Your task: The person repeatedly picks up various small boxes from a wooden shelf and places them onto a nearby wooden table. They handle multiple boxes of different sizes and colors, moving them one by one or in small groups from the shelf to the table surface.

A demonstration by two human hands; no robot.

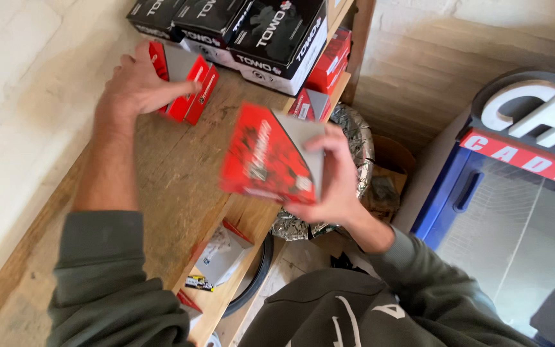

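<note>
Red cardboard box (pixel 261 154) sits clamped in the right hand (pixel 335 183), fingers over its grey side, thumb beneath, held above the wooden shelf's (pixel 181 180) front edge. It is flat, red with a grey flap, and motion-blurred, so its print is unreadable. The left hand (pixel 139 83) lies closed over two upright red boxes (pixel 184 80) further back on the shelf, beside black boxes (pixel 239 29) cut off by the frame top.
</note>
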